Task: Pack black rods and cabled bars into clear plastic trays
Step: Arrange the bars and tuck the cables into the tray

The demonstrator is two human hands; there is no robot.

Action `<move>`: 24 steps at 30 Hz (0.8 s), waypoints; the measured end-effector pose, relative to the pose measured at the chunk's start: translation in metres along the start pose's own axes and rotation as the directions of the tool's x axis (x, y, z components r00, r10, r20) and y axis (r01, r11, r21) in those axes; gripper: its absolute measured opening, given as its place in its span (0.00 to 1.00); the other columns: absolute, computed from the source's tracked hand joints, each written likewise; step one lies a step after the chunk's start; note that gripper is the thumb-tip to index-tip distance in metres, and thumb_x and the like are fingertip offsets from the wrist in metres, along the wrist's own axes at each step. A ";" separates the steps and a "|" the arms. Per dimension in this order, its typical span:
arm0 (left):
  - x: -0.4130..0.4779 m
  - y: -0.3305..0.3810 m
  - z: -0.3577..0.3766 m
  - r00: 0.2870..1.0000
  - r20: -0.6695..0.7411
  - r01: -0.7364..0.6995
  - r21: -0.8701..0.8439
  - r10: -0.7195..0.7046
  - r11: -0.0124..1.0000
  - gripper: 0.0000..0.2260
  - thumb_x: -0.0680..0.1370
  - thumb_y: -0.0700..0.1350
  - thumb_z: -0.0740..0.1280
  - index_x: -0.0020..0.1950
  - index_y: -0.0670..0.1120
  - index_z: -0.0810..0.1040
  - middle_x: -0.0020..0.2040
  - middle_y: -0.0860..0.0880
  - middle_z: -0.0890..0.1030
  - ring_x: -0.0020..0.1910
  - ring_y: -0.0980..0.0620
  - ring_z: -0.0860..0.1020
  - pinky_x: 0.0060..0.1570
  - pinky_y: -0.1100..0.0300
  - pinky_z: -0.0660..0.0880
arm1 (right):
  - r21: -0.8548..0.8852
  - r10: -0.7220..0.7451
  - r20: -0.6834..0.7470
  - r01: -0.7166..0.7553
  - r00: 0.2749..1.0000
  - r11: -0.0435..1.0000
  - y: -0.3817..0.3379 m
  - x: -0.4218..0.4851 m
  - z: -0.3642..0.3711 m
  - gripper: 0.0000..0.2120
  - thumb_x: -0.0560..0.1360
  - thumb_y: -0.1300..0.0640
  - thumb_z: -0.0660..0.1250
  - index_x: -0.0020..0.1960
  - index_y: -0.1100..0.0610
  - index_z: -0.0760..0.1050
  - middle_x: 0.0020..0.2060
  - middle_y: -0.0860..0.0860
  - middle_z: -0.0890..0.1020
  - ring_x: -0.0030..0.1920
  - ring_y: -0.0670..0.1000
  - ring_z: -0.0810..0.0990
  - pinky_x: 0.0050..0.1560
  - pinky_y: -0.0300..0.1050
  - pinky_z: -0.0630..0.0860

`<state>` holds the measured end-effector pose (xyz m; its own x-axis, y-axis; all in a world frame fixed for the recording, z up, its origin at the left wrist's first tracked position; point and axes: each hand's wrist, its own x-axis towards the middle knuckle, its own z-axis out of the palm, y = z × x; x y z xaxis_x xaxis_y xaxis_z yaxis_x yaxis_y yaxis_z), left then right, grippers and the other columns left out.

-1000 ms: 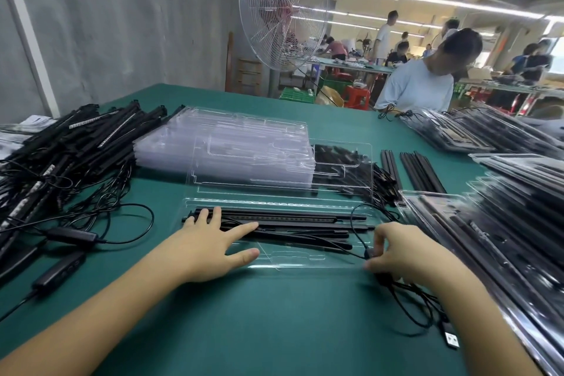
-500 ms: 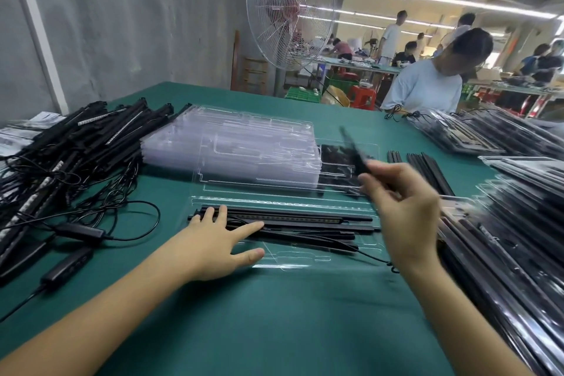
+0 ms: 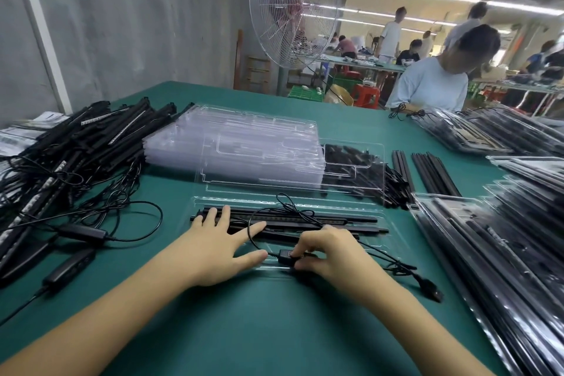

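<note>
A clear plastic tray (image 3: 393, 223) lies on the green table in front of me, with black rods and a cabled bar (image 3: 351, 219) laid lengthwise in it. My left hand (image 3: 218, 246) lies flat with spread fingers on the tray's left end and the rods. My right hand (image 3: 329, 249) pinches a small black inline controller (image 3: 285, 254) at the tray's near edge. Its cable (image 3: 293, 211) loops up over the rods and trails right to a plug (image 3: 428, 290) on the table.
A tangled pile of cabled bars (image 3: 70, 159) fills the left. A stack of empty clear trays (image 3: 244, 149) sits behind, loose black rods (image 3: 433, 174) to its right. Filled trays (image 3: 503, 247) are stacked along the right. A person works at the far table edge.
My right hand came down from above the tray to its near edge, bringing the controller with it; the cable now loops over the rods. My left hand stayed put.
</note>
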<state>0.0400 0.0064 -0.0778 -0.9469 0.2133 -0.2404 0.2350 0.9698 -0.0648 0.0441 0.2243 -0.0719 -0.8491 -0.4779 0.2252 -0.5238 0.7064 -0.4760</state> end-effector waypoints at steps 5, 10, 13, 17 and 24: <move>0.001 -0.002 0.003 1.000 0.001 0.002 -0.016 -0.001 1.000 0.28 0.74 0.72 0.41 0.71 0.70 0.35 0.77 0.39 0.38 0.76 0.39 0.40 0.73 0.47 0.41 | 0.095 0.067 0.083 -0.075 0.994 0.993 0.002 0.003 -0.010 0.04 0.70 0.59 0.73 0.44 0.53 0.82 0.44 0.48 0.84 0.45 0.44 0.79 0.46 0.37 0.74; 0.002 -0.002 0.004 1.000 -0.003 0.001 -0.021 -0.001 1.000 0.28 0.73 0.72 0.41 0.70 0.71 0.34 0.77 0.39 0.39 0.76 0.39 0.39 0.73 0.47 0.41 | 0.030 0.058 0.076 -0.060 0.995 0.998 0.001 0.005 -0.009 0.03 0.69 0.64 0.73 0.42 0.58 0.83 0.45 0.52 0.84 0.46 0.49 0.80 0.50 0.38 0.74; 0.002 -0.002 0.003 1.000 0.000 0.002 -0.025 -0.002 1.000 0.28 0.73 0.72 0.41 0.71 0.70 0.35 0.77 0.40 0.39 0.76 0.39 0.39 0.73 0.47 0.41 | 0.084 0.071 0.081 -0.078 0.994 0.993 0.000 0.004 -0.011 0.07 0.70 0.65 0.72 0.45 0.56 0.84 0.44 0.49 0.85 0.45 0.45 0.82 0.52 0.38 0.76; 0.002 -0.002 0.003 1.000 0.001 0.006 -0.023 -0.006 1.000 0.28 0.74 0.72 0.41 0.71 0.70 0.35 0.77 0.40 0.39 0.76 0.39 0.39 0.73 0.47 0.41 | -0.098 0.029 0.089 -0.020 0.996 0.995 -0.001 0.002 -0.010 0.11 0.73 0.59 0.69 0.55 0.50 0.80 0.50 0.45 0.84 0.51 0.44 0.80 0.53 0.33 0.71; 0.001 -0.001 0.002 1.000 0.005 0.004 -0.025 -0.004 1.000 0.28 0.75 0.71 0.42 0.71 0.70 0.35 0.77 0.39 0.39 0.76 0.40 0.40 0.73 0.47 0.41 | -0.184 0.017 0.172 0.015 0.985 0.983 -0.004 0.013 -0.013 0.13 0.74 0.58 0.70 0.58 0.53 0.81 0.50 0.51 0.80 0.50 0.51 0.75 0.45 0.35 0.63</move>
<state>0.0398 0.0055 -0.0802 -0.9468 0.2091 -0.2447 0.2258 0.9733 -0.0418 0.0343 0.2217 -0.0558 -0.8335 -0.5484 0.0676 -0.5402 0.7831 -0.3081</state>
